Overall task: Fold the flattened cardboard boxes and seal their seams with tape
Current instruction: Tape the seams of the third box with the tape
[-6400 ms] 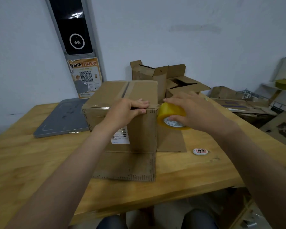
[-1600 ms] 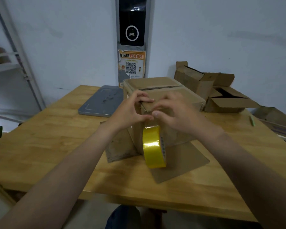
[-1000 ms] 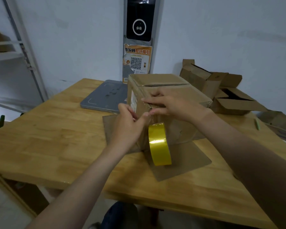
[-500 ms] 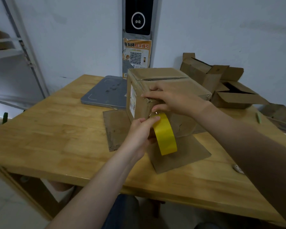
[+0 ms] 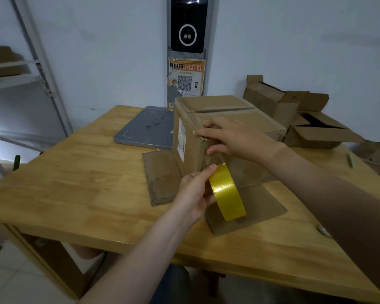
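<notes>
Two hands working: our left hand [image 5: 195, 195] curls round the tape [image 5: 227, 191]; our right hand [image 5: 236, 137] presses flat-fingered on the box [image 5: 217, 103] corner.

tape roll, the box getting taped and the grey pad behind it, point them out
tape roll [image 5: 226, 191], head view, on its yellow outer band
cardboard box [image 5: 215, 103], head view, on the far top flap
grey pad [image 5: 147, 128], head view, on its flat top surface
</notes>
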`<state>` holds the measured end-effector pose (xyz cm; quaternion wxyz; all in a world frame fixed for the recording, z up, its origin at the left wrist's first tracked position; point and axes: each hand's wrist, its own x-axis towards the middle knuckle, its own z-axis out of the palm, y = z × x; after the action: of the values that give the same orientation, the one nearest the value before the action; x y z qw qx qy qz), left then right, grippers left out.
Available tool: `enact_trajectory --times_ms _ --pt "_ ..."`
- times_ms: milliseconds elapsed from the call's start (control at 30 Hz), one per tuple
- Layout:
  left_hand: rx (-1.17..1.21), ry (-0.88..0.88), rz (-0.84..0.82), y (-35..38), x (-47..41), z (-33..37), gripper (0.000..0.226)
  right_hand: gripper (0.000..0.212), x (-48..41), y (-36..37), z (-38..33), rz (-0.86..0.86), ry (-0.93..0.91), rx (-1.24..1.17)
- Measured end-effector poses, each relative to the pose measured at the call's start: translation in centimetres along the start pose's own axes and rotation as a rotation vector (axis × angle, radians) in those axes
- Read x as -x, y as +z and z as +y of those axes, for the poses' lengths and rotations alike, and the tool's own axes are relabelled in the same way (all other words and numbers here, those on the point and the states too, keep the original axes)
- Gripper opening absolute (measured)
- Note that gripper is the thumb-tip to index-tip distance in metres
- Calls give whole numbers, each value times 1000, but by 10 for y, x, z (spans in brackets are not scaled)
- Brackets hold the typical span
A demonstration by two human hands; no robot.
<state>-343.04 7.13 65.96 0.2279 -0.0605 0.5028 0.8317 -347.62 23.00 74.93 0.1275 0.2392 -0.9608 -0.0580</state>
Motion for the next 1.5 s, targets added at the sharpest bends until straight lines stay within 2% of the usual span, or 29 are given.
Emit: enact_trajectory --times_ms 167,333,667,800,900,1033,1167,1233,1333,1433,1500 --pt "-14 38 -23 1 -8 -2 32 71 2 0 1 -15 -3 17" --pt "-23 71 -16 3 -7 -2 48 67 4 1 0 13 10 8" --pt "-2 88 31 4 -6 -2 50 76 11 -6 -2 25 123 -118" --pt "-24 130 33 5 -5 4 50 60 48 -7 -1 216 162 -85" --pt "-61 156 65 4 -4 6 51 42 99 -1 5 332 304 -140" --pt "-76 186 107 8 -1 6 50 30 166 12 17 194 553 -113" --pt "-146 248 164 16 2 -2 49 30 228 24 29 -150 815 -136" --pt "-159 263 180 19 2 -5 52 32 251 29 34 -265 899 -131" --pt "-173 274 194 22 3 -7 56 34 277 42 43 -353 977 -189" --pt "-191 276 194 24 4 -9 58 19 292 61 49 -404 973 -204" --pt "-193 274 199 24 4 -10 59 31 295 78 52 -351 994 -174"
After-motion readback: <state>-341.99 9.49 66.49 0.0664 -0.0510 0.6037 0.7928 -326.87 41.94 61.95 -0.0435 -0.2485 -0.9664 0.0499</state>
